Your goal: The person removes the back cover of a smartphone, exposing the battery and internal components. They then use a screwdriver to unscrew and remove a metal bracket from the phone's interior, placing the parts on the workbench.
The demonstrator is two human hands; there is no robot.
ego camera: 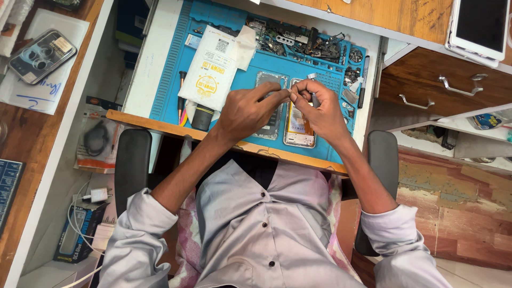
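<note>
My left hand [246, 111] and my right hand [318, 109] meet fingertip to fingertip above a blue work mat [165, 80]. Between the fingertips they pinch a tiny pale part [292, 94], too small to identify. My right hand also holds a thin dark tool [314, 99] against its fingers. Under the hands lie an opened phone [300, 128] with its insides showing and a grey back cover [272, 120] beside it.
A white and yellow packet [210, 66] lies on the mat's left, a dark small cylinder [202, 117] below it. Loose metal parts and screws [304, 42] fill the mat's far trays. A phone [40, 56] lies far left, a tablet [480, 26] top right, drawers [442, 85] at right.
</note>
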